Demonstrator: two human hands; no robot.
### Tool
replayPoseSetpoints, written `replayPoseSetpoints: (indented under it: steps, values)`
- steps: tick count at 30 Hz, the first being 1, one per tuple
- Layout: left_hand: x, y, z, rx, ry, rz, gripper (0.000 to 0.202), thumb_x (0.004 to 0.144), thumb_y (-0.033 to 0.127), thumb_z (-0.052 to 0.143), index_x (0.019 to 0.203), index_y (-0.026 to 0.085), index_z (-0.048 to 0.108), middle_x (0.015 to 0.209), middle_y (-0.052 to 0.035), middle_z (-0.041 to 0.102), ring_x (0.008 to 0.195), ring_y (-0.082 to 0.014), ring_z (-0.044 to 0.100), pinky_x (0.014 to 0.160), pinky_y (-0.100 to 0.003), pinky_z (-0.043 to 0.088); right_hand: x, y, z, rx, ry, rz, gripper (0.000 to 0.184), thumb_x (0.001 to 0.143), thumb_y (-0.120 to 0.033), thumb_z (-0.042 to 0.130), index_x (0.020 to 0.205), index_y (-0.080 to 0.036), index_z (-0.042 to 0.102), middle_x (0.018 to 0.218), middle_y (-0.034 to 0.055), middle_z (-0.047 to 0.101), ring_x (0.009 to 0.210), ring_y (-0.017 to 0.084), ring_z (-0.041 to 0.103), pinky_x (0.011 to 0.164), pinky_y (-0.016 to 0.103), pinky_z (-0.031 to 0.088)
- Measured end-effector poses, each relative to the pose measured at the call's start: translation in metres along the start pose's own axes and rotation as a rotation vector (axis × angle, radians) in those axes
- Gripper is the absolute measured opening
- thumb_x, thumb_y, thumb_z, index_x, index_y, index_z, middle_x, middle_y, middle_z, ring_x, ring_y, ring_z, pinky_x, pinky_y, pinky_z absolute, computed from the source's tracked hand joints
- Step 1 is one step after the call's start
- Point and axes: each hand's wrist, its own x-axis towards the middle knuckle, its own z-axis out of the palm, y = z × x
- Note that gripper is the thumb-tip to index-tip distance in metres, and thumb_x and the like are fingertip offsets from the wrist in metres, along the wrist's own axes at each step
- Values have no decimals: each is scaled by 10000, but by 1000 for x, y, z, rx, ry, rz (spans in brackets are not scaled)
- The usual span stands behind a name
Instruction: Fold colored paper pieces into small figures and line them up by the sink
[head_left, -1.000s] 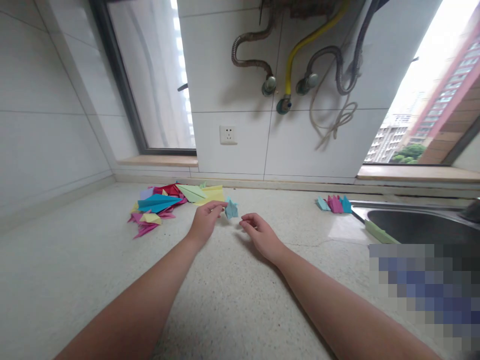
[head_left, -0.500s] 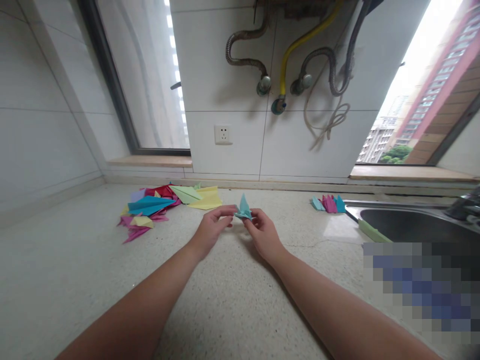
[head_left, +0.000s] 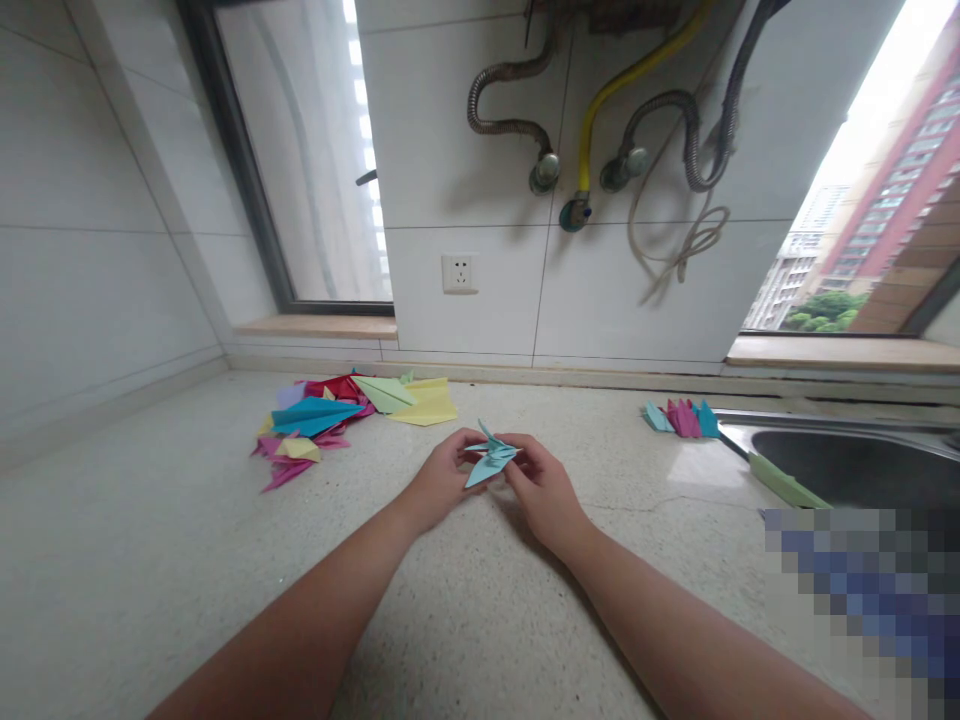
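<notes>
A light blue origami crane [head_left: 491,460] is held just above the counter, its wings spread and one pale wing pointing down toward me. My left hand [head_left: 444,482] has its fingers closed on the crane's left side, with the fingertips partly behind the paper. On the other side, my right hand [head_left: 546,488] pinches the crane between thumb and fingers. Part of the crane's right end is hidden by that hand.
Folded coloured papers, among them a blue paper plane [head_left: 315,415], lie piled at back left. Several small folded pieces [head_left: 682,419] stand at back right beside the metal sink [head_left: 739,425]. A light green strip [head_left: 784,482] lies at the sink's edge. A tiled wall with pipes rises behind.
The crane has tipped and turned in my fingers, so a wide wing now shows toward me. Both hands sit a little lower and nearer, and the view has shifted slightly left.
</notes>
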Motion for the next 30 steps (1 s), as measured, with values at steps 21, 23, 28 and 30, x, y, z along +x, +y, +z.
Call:
replayPoseSetpoints:
  steps: [21, 23, 28, 30]
  values:
    - [1, 5, -5, -40, 47, -77, 230, 794, 314, 663, 959, 155, 687, 970, -89, 669, 810, -169, 619, 538, -216, 462, -1, 5, 0, 237, -27, 140, 327, 883, -483, 585, 1076, -220, 601, 916, 36, 638, 678, 142, 554, 633, 296, 478]
    - [0, 5, -5, -29, 33, -75, 223, 797, 304, 653, 960, 154, 687, 962, -88, 666, 808, -167, 613, 534, -214, 453, 0, 5, 1, 296, -42, 174, 356, 872, -482, 600, 1110, -219, 591, 958, 41, 637, 689, 139, 560, 614, 283, 465]
    - [0, 3, -6, -2, -7, -71, 227, 796, 320, 661, 933, 140, 681, 889, -83, 657, 792, -173, 609, 527, -222, 442, 1, 1, 2, 332, -133, 201, 347, 842, -471, 632, 1054, -197, 623, 914, 42, 631, 692, 137, 547, 598, 269, 430]
    - [1, 3, -6, 4, -20, -68, 240, 796, 339, 670, 927, 137, 675, 860, -75, 649, 772, -169, 604, 525, -224, 437, 1, 0, 2, 321, -142, 201, 337, 824, -462, 658, 1024, -192, 623, 900, 40, 629, 704, 138, 542, 603, 266, 421]
